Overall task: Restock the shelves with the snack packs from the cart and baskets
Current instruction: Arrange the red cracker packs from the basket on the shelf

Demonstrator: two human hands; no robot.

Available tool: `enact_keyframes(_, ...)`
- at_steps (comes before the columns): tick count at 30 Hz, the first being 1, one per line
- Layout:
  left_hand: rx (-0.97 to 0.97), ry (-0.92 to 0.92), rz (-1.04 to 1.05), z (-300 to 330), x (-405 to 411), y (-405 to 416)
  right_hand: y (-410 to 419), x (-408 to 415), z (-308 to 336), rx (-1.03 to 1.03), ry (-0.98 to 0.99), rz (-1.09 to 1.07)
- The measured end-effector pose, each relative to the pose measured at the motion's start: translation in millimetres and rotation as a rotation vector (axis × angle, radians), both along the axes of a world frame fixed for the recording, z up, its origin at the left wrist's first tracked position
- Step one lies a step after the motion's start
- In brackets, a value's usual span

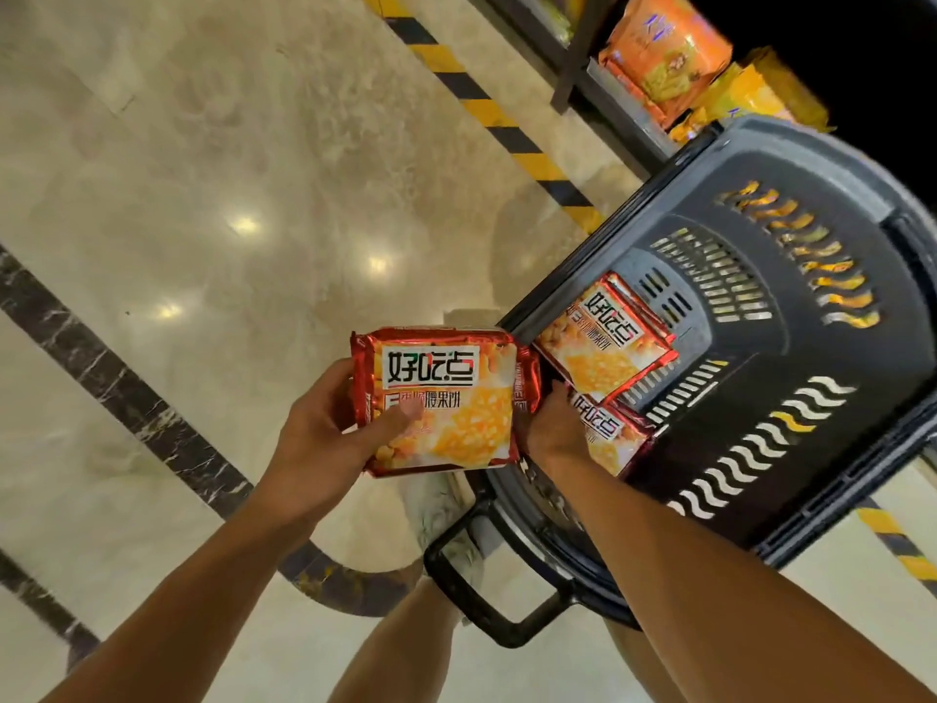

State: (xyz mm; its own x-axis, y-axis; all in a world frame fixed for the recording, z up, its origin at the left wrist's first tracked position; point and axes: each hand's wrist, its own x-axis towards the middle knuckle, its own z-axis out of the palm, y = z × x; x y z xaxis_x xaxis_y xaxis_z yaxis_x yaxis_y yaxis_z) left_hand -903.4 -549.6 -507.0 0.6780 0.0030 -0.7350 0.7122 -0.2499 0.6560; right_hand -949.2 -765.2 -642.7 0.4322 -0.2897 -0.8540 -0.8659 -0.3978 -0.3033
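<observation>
My left hand point(324, 428) grips a red snack pack point(441, 398) with white and yellow print, thumb across its front, just left of the basket. My right hand point(552, 423) reaches into the dark plastic basket point(811, 195) and its fingers close on another red pack point(608, 438) lying there, partly hidden behind the hand. A third red pack point(606, 337) lies tilted in the basket beside it. The shelf point(623, 109) at the upper right holds orange snack packs point(664, 48).
The basket has a black handle point(487, 601) pointing toward my legs. A yellow-and-black striped line point(487, 109) runs on the marble floor along the shelf base. Dark inlay strips point(116, 388) cross the floor at left. My shoe point(441, 509) shows under the held pack.
</observation>
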Motion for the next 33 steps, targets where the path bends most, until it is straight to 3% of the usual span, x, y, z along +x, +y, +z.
enact_keyframes(7,0.031,0.011,-0.035,3.2,6.2,-10.9,-11.0,-2.7,16.0,-0.054,-0.030,0.217)
enact_keyframes(16,0.030,0.003,-0.019,57.1,14.7,-35.7,-67.4,-20.2,97.3,0.130,-0.100,-0.087)
enact_keyframes(25,-0.018,-0.077,-0.026,202.5,15.4,-65.8,-125.3,-46.0,275.7,0.170,-0.225,-0.246)
enact_keyframes(33,-0.132,-0.178,-0.129,345.7,-2.1,-73.1,-135.6,-98.4,467.3,0.121,-0.490,-0.432)
